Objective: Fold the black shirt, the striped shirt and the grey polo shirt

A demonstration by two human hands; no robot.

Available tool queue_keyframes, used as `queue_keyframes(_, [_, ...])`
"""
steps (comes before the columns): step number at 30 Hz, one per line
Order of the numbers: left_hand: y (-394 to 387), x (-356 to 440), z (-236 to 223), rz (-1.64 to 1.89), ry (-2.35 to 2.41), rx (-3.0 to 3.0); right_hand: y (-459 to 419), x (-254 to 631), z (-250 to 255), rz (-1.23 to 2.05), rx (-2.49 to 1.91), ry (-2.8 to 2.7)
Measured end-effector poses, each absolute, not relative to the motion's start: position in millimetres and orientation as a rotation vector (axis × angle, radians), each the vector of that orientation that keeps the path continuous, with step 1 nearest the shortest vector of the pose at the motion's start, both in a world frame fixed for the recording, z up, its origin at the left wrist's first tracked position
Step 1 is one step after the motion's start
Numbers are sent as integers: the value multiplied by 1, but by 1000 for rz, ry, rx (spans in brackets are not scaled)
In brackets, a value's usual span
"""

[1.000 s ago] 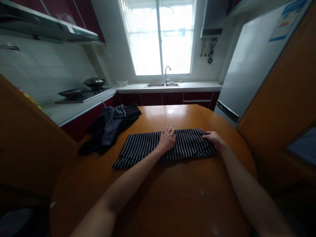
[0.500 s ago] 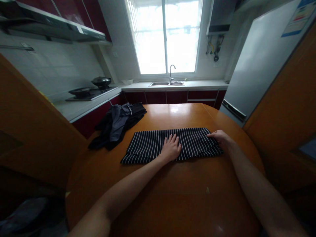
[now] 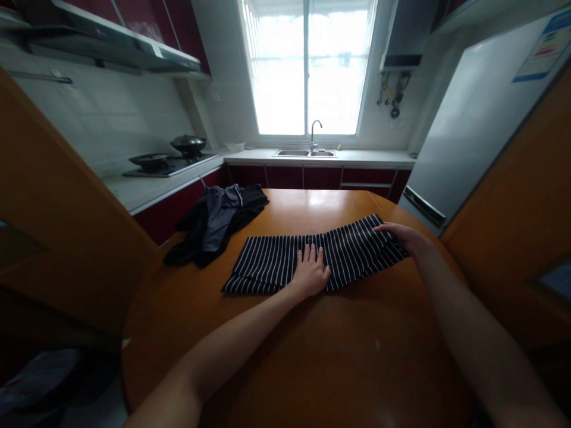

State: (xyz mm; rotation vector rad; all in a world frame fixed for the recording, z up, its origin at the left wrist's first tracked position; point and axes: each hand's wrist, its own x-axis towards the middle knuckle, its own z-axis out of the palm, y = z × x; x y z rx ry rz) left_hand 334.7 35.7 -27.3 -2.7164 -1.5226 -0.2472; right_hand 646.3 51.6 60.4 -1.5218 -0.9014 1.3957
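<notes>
A black garment with white stripes, folded into a long band, lies across the wooden table. What kind of garment it is cannot be told in its folded state. My left hand rests flat on its middle, fingers spread and palm down. At the garment's right end, my right hand pinches the cloth between thumb and fingers. That end is raised a little off the table and slants upward, while the left part lies flat.
A heap of dark grey and black clothes lies at the table's far left edge. Beyond the table are a counter with a sink and a stove with pans. A fridge stands to the right.
My right hand has lifted the striped garment's right end, which now tilts up and away. My left hand stays pressed on the middle. The camera view has shifted slightly.
</notes>
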Motion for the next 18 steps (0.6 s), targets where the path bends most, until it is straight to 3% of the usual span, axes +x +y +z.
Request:
queue_keyframes(11, [14,308,-33,-220,-1428,-2828,58,577,122,1282,-1482,-958])
queue_keyframes(18, [55,311,0,-40,-1477,-3061,65,551,139,1406,-1401,-927])
